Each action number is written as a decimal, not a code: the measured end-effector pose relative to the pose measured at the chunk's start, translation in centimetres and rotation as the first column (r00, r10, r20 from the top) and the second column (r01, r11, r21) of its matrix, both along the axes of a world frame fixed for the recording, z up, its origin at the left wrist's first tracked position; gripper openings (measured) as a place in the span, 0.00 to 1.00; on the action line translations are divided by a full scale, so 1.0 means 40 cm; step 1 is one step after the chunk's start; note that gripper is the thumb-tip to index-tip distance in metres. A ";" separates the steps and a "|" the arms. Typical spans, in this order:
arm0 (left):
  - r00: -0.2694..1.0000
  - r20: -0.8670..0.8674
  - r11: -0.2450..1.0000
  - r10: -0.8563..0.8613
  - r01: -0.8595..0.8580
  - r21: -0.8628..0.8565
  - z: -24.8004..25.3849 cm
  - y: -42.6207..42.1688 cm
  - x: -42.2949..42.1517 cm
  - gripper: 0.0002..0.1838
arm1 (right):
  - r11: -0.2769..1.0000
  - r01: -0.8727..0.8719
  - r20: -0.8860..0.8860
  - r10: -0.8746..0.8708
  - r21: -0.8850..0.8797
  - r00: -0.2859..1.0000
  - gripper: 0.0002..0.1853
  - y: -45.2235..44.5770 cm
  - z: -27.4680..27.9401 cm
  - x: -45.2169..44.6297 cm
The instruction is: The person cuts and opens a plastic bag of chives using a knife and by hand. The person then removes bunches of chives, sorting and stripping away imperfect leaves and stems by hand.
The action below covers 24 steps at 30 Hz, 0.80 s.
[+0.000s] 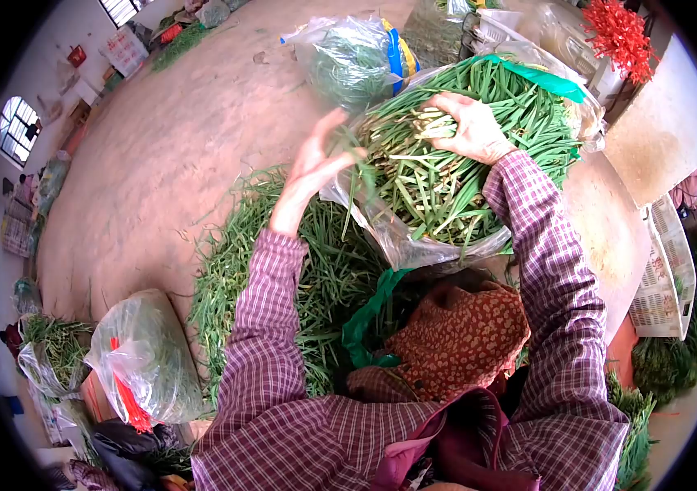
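A large clear plastic bag (487, 245) with green handles lies wide, heaped with long green chives (422, 192), their pale stem ends toward me. My right hand (471, 129) is closed around a small bunch of these chives on top of the heap, pale ends showing at the fingertips. My left hand (312, 168) is raised at the bag's left edge, thumb and fingers apart and slightly blurred. A few loose green blades hang near its thumb tip; whether they touch it I cannot tell. Below it spreads a loose pile of greens (283, 278) on the floor.
A filled clear bag (348, 65) stands beyond the heap; another filled bag (148, 352) with red ties sits at left. At right are a white plastic crate (663, 270), a board (663, 131) and a red tie bundle (618, 37). A patterned cloth (459, 335) covers my lap.
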<state>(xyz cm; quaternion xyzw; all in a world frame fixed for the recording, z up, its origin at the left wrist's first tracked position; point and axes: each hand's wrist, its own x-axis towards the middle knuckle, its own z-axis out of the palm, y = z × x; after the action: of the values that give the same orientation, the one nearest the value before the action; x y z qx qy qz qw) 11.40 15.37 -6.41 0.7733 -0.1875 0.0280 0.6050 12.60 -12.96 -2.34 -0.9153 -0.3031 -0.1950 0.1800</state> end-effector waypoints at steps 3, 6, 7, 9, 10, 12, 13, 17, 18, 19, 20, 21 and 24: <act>0.989 0.071 0.983 -0.129 0.118 0.138 -0.018 -0.073 0.091 0.49 | 0.998 0.019 -0.003 -0.020 -0.054 1.000 0.26 0.017 0.001 0.018; 0.985 0.170 0.904 -0.003 -0.070 0.422 -0.018 -0.127 0.120 0.41 | 0.997 -0.020 0.045 0.024 -0.076 0.999 0.27 0.033 0.005 0.028; 0.983 0.180 0.905 -0.028 -0.052 0.422 -0.026 -0.137 0.143 0.41 | 0.997 -0.045 0.056 0.048 -0.056 0.997 0.28 0.038 0.010 0.023; 0.960 0.169 0.939 -0.221 0.163 0.303 -0.092 -0.133 0.225 0.22 | 0.992 -0.072 0.086 0.081 -0.105 0.993 0.35 0.043 0.010 0.036; 0.972 0.204 0.973 -0.115 0.069 0.222 -0.148 -0.139 0.270 0.19 | 0.988 -0.068 0.058 0.077 -0.137 0.995 0.38 0.046 0.013 0.044; 0.992 0.123 0.968 -0.021 -0.011 0.251 -0.085 -0.158 0.229 0.15 | 0.974 -0.073 -0.001 0.075 -0.216 0.997 0.47 0.055 -0.001 0.074; 0.995 0.092 0.973 0.032 -0.052 0.225 -0.045 -0.172 0.200 0.13 | 0.959 -0.051 -0.033 0.044 -0.278 0.998 0.50 0.064 0.004 0.079; 0.988 -0.048 0.985 -0.148 0.151 0.083 0.050 -0.196 0.136 0.11 | 0.908 -0.008 -0.068 -0.022 -0.419 0.997 0.55 0.050 0.053 0.067; 0.977 -0.096 0.976 -0.193 0.200 0.079 0.070 -0.195 0.121 0.12 | 0.929 -0.078 -0.147 0.026 -0.363 0.989 0.54 0.040 0.052 0.077; 0.962 -0.144 0.967 -0.232 0.244 0.073 0.085 -0.193 0.111 0.14 | 0.942 -0.149 -0.222 0.083 -0.300 0.971 0.53 0.035 0.052 0.079; 0.962 -0.098 0.960 -0.256 0.264 0.090 0.099 -0.196 0.105 0.16 | 0.975 -0.103 -0.211 0.061 -0.196 0.976 0.43 0.023 0.047 0.070; 0.963 -0.100 0.961 -0.251 0.260 0.090 0.111 -0.199 0.105 0.16 | 0.975 -0.108 -0.213 0.066 -0.194 0.975 0.43 0.013 0.043 0.061; 0.952 -0.064 0.954 -0.299 0.300 -0.005 0.199 -0.192 0.074 0.27 | 0.988 0.097 -0.337 -0.051 0.122 0.940 0.31 -0.021 0.042 0.056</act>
<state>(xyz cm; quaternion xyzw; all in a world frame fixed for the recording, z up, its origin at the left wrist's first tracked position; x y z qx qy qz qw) 14.35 7.70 1.55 0.7380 -0.2831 -0.0893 0.6060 14.83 -13.82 -0.67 -0.9313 -0.2196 -0.0648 0.2832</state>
